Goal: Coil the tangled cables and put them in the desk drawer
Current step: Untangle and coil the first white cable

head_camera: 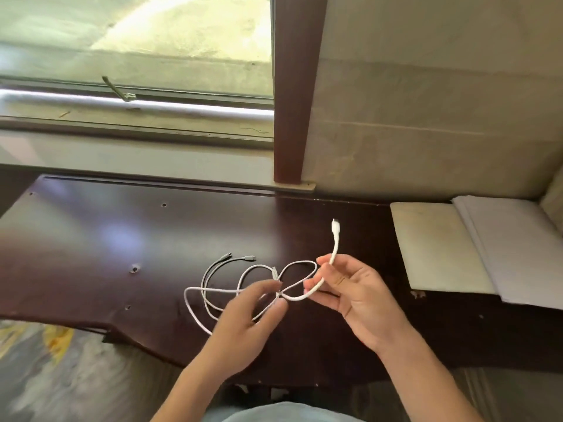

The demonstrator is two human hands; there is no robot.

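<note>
White cable [300,296] pinched by right hand [350,292] and left hand [253,312] above dark worktop [91,239], plug end [336,226] pointing up and far; loops partly hidden behind left fingers; grey cable [213,269] tangled leftward.

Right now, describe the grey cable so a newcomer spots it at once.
On the dark brown desk under the window, look just left of the left hand. The grey cable lies flat there, both plugs pointing toward the wall. Unlike the white cable tangled with it, it is darker, thinner and unheld.
</note>
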